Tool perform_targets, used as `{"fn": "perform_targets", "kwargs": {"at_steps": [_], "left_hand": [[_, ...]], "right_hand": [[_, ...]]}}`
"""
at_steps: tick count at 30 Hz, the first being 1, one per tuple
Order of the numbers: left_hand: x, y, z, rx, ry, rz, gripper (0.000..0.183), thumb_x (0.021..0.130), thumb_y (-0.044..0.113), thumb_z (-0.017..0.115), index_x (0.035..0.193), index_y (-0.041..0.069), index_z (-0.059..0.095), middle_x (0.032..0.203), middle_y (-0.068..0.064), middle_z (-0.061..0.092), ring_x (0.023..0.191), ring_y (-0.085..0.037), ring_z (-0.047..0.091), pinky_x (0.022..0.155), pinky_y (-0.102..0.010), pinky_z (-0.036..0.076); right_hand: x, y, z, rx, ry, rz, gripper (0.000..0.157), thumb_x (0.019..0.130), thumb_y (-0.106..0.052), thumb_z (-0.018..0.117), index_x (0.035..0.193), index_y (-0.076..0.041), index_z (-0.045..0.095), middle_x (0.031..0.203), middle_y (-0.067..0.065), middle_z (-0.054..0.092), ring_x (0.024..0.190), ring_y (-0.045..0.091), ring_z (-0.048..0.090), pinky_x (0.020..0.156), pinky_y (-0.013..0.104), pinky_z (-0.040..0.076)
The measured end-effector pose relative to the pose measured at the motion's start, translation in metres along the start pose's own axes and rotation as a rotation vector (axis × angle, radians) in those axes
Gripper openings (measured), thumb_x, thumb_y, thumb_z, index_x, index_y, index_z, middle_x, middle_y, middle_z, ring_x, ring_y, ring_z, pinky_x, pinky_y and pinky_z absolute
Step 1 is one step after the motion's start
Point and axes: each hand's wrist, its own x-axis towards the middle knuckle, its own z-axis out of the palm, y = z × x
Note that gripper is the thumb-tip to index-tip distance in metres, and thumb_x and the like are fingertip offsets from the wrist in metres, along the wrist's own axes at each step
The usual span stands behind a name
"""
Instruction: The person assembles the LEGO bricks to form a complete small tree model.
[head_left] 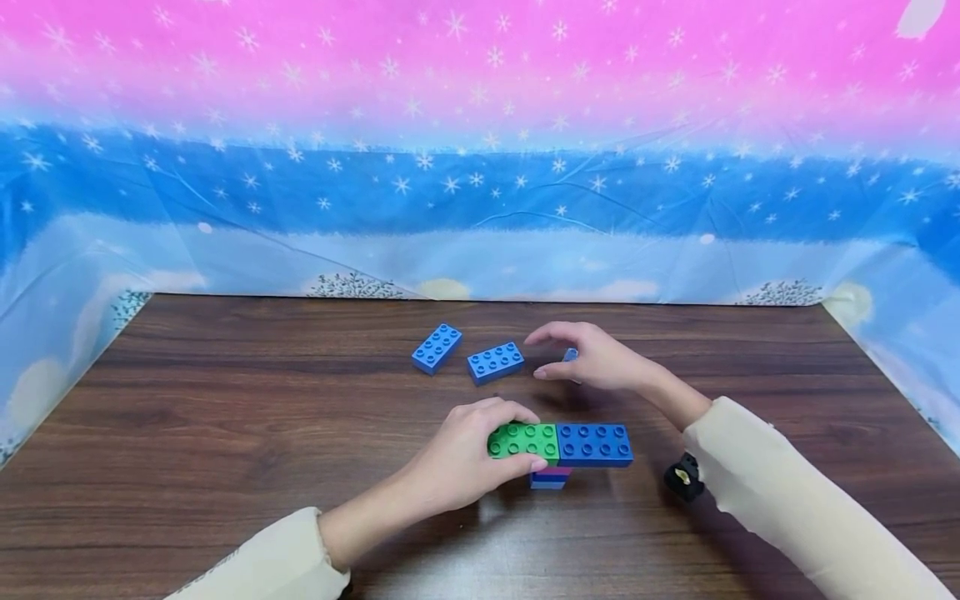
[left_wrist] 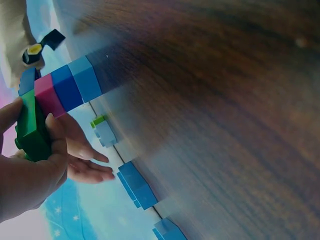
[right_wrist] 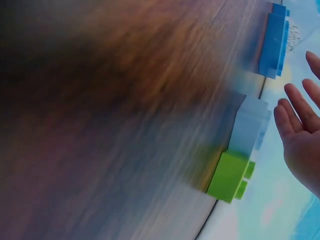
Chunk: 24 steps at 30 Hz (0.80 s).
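My left hand (head_left: 474,454) grips a green brick (head_left: 522,433), thumb on the near side and fingers on the far side. The green brick and a dark blue brick (head_left: 596,444) lie end to end on top of a stack. Below them, the left wrist view shows a pink brick (left_wrist: 49,95), a blue brick (left_wrist: 67,87) and a lighter blue brick (left_wrist: 85,78). Farther back, my right hand (head_left: 603,358) has its fingers spread over a pale blue brick (head_left: 572,355), mostly hidden by the hand. A lime green brick (right_wrist: 228,176) sits beside the pale one.
Two blue eight-stud bricks (head_left: 437,348) (head_left: 495,362) lie on the wooden table (head_left: 262,417) left of my right hand. A black strap-like object (head_left: 684,477) shows by the right sleeve. A snowflake-patterned cloth (head_left: 480,192) hangs behind the table.
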Motion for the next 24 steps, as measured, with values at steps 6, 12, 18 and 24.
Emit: {"fn": "perform_targets", "kwargs": {"at_steps": [6,12,18,24], "left_hand": [[-0.001,0.001,-0.001,0.001,-0.005,-0.013,0.027,0.082,0.026,0.069,0.104,0.011,0.063,0.099,0.002,0.061,0.079,-0.011,0.05,0.066,-0.025,0.041],[0.001,0.002,-0.001,0.004,-0.013,-0.014,0.028,0.082,0.026,0.069,0.105,0.011,0.063,0.1,0.001,0.061,0.081,-0.011,0.051,0.067,-0.024,0.042],[0.001,0.002,0.0,0.016,-0.004,-0.011,0.028,0.082,0.025,0.069,0.104,0.01,0.063,0.099,0.0,0.061,0.081,-0.011,0.052,0.068,-0.025,0.042],[0.0,0.002,0.0,0.007,-0.011,-0.017,0.028,0.082,0.026,0.069,0.104,0.01,0.063,0.1,0.0,0.061,0.082,-0.011,0.052,0.068,-0.025,0.042]], "right_hand": [[0.016,-0.002,0.008,-0.069,-0.018,-0.008,0.045,0.084,-0.019,0.067,0.125,-0.007,0.053,0.126,0.008,0.053,0.121,0.026,0.042,0.098,0.047,0.034],[0.024,-0.003,0.014,-0.097,-0.027,-0.001,0.045,0.085,-0.017,0.066,0.127,-0.007,0.052,0.128,0.009,0.052,0.122,0.026,0.041,0.1,0.046,0.033],[0.023,-0.005,0.017,-0.161,-0.009,-0.01,0.039,0.083,-0.017,0.068,0.12,-0.006,0.058,0.116,0.008,0.057,0.108,0.022,0.051,0.092,0.04,0.041],[0.011,-0.003,0.013,-0.174,-0.029,0.004,0.037,0.082,-0.017,0.069,0.115,-0.002,0.061,0.103,0.006,0.058,0.095,0.021,0.053,0.083,0.039,0.045]]}}
